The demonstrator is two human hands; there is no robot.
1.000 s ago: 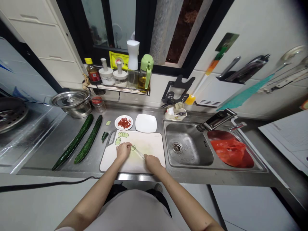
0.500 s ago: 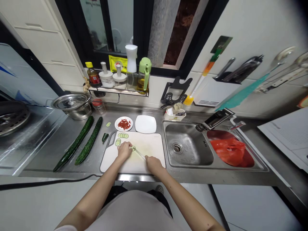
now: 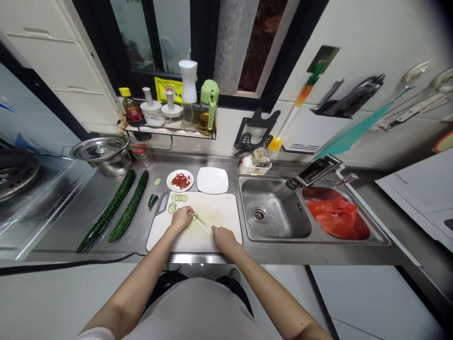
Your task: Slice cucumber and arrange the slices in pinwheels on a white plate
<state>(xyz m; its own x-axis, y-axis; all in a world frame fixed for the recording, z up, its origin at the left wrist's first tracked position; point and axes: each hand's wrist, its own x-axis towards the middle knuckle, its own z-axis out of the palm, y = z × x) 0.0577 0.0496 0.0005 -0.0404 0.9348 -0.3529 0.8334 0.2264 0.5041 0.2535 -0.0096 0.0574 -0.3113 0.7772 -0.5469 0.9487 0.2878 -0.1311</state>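
Observation:
On the white cutting board (image 3: pixel 215 241), my left hand (image 3: pixel 182 217) pinches a thin cucumber slice (image 3: pixel 195 216) at its fingertips. My right hand (image 3: pixel 224 240) is wrapped round the handle of a small knife (image 3: pixel 204 225), whose blade points left and reaches the slice. Whether the blade touches the slice or lies under it, I cannot tell. Several cucumber slices (image 3: pixel 180 198) lie in a row at the board's upper left, with a small overlapping group (image 3: pixel 171 208) below them. A cucumber end piece (image 3: pixel 153 201) rests on the counter left of the board.
Two whole cucumbers (image 3: pixel 129 208) lie on the left. Behind the board stand a plate of chopped red pieces (image 3: pixel 180 180) and a white square plate (image 3: pixel 212 181). A double sink (image 3: pixel 276 208) with a red plastic bag (image 3: pixel 332 217) is on the right. A lidded steel pot (image 3: pixel 106 158) stands back left.
The camera view has shifted slightly. Both hands keep nearly the same place on the board, with the knife and the slice between them.

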